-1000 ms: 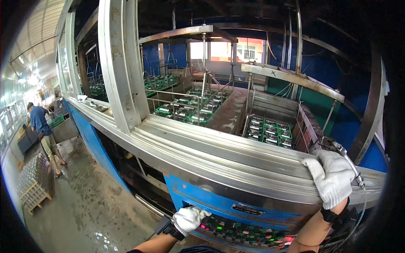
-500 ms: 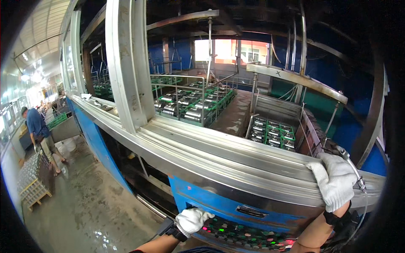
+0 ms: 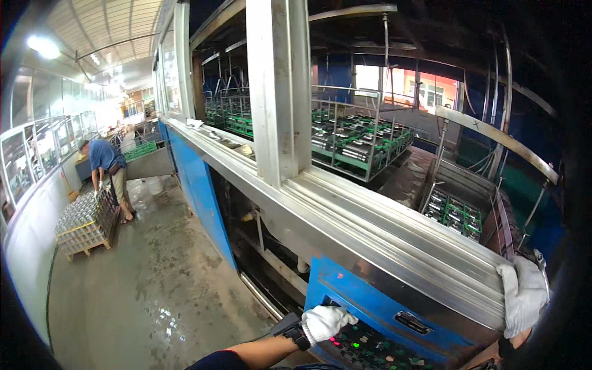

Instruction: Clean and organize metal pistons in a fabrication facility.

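Grip: L hand (image 3: 328,323) curled at btn panel (image 3: 371,353), R hand (image 3: 523,296) draped over metal ledge (image 3: 394,225); can't tell if either grasps. Panel below ledge. Ledge prob. stiff, poss. slippery; hold outer lip.

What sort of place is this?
Looks like a factory floor, possibly a parts-treatment line: shiny racked metal parts behind a metal-framed opening, a control panel with lit buttons, and a loaded pallet on the wet-looking floor.
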`<move>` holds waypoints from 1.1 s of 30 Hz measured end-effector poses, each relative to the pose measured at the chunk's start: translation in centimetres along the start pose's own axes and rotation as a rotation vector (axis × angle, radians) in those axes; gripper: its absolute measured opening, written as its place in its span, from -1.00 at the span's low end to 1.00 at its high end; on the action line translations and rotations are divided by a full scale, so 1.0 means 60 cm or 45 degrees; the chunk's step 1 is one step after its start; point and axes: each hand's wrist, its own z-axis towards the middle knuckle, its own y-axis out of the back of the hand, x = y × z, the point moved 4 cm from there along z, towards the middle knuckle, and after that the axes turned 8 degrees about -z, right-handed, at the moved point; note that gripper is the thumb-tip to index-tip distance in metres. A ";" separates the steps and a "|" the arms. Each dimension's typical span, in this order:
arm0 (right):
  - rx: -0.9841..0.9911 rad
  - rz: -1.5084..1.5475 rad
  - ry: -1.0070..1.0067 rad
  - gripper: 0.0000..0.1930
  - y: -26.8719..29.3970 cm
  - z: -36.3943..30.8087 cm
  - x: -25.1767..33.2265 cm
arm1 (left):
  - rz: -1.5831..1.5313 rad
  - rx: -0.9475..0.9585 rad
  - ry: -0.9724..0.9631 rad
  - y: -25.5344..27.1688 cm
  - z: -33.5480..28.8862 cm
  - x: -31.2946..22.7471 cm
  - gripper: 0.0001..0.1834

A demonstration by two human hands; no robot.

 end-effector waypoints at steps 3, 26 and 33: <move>0.213 0.085 -0.018 -0.69 -0.005 0.014 0.015 | 0.086 -0.021 0.214 0.015 -0.003 -0.030 -0.82; 0.220 -0.011 -0.047 -0.64 0.006 0.010 0.015 | 0.343 0.094 0.244 0.031 0.005 -0.073 -0.74; 0.321 0.176 -0.145 -0.64 -0.004 0.013 0.016 | 0.251 0.110 0.250 0.033 -0.001 -0.071 -0.69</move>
